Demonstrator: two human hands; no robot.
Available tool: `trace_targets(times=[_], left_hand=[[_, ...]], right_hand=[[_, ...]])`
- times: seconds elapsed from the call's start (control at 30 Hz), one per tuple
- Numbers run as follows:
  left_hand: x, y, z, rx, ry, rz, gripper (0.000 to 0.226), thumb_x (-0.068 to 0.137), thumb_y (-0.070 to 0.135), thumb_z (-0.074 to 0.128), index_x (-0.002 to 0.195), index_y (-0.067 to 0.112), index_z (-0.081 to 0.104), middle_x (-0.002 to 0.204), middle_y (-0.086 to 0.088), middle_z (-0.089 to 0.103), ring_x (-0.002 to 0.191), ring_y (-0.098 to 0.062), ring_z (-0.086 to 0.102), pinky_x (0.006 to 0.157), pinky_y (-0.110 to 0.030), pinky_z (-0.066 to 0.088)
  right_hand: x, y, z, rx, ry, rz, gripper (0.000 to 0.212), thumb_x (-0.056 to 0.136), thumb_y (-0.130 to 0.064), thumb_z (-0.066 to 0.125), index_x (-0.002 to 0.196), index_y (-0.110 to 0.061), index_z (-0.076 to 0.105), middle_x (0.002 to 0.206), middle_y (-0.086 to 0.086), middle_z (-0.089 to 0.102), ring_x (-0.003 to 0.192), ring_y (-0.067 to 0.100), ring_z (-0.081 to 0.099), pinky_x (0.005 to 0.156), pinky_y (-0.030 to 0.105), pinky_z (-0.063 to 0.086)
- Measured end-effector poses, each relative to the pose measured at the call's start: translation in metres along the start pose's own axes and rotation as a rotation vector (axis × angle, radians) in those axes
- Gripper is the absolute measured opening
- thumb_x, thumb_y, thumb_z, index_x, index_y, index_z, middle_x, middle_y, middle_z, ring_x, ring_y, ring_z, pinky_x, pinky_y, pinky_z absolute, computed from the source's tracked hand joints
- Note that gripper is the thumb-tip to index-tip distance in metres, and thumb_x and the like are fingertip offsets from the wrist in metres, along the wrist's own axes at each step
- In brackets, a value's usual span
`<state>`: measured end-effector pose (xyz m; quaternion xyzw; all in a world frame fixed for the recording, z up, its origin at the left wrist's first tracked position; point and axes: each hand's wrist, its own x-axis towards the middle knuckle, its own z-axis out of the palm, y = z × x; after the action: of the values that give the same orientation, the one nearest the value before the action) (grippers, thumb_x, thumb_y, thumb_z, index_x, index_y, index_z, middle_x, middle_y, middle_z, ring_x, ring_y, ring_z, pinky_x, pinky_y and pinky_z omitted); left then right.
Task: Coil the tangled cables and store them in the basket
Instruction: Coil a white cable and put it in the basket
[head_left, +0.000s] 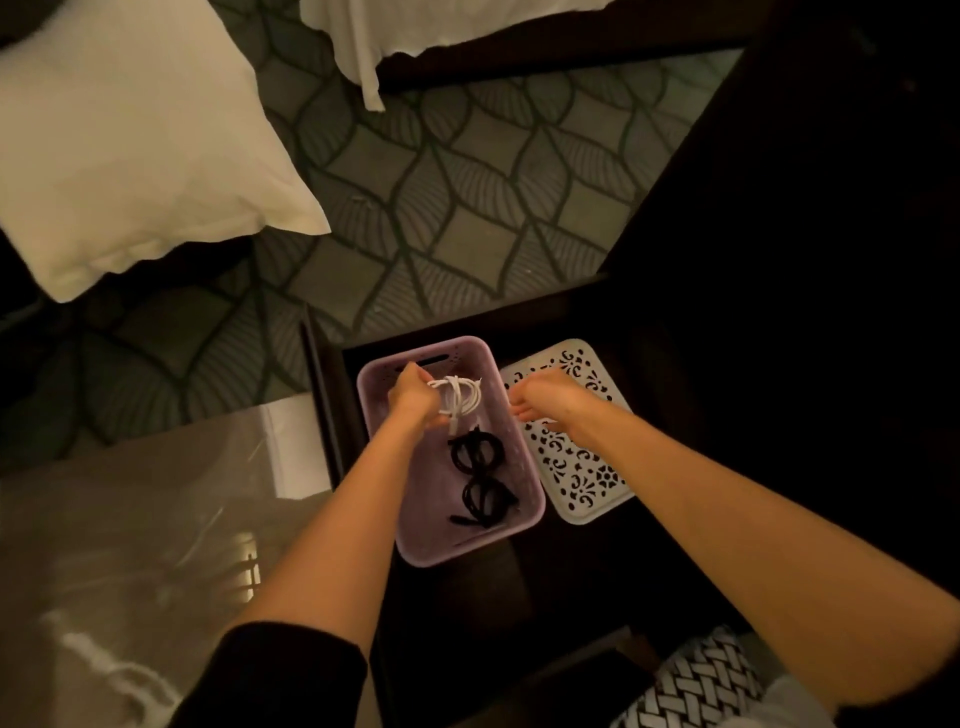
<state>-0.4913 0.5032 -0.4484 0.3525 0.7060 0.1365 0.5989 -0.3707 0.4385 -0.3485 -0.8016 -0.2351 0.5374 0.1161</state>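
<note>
reaching into the lilac basket (538, 512), the left hand (413, 399) gripped a coiled white cable (461, 396), its fingers (422, 375) curled round one side of the bundle at the basket's far end. the coil was wrapped across its middle with a turn of its own cord, and whether it touched the basket floor could not be told. nearer in the same basket lay two coiled black cables (475, 453), one just behind the other along the right wall, the nearer one (487, 499) with a loose tail pointing toward the left wall. the basket sat near the far left corner of the dark surface (597, 571). just beside it on the right, touching or almost touching its rim, lay a white perforated lid (587, 486), flat on the surface. the right hand (545, 400) hovered over the far end of that lid with its fingers (522, 413) loosely extended toward the basket's right rim and nothing in their hold. beyond the surface's far edge was a patterned carpet (467, 208), with a white pillow (130, 156) to the left.
</note>
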Motion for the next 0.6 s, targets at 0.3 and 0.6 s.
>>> trace_targets(times=[0.3,0.6], left_hand=[[0.042,-0.031,0.018,-0.047,0.092,-0.082,0.025,0.096,0.013,0.033,0.074,0.013,0.044,0.104,-0.017,0.053,0.094,-0.032,0.055,0.087,-0.049,0.051],[0.041,-0.035,0.019,0.114,0.0,-0.039,0.016,0.091,0.004,0.049,0.079,0.014,0.049,0.098,-0.022,0.06,0.067,-0.031,0.06,0.04,-0.029,0.047]], right_hand=[[0.014,0.012,0.006,0.006,-0.04,0.004,0.025,0.093,-0.007,0.049,0.114,0.0,0.061,0.11,0.017,0.063,0.092,0.019,0.053,0.079,0.031,0.042],[0.022,0.014,0.011,0.073,-0.082,0.005,0.021,0.094,-0.011,0.051,0.111,-0.003,0.06,0.096,0.008,0.057,0.092,0.017,0.054,0.094,0.037,0.044]])
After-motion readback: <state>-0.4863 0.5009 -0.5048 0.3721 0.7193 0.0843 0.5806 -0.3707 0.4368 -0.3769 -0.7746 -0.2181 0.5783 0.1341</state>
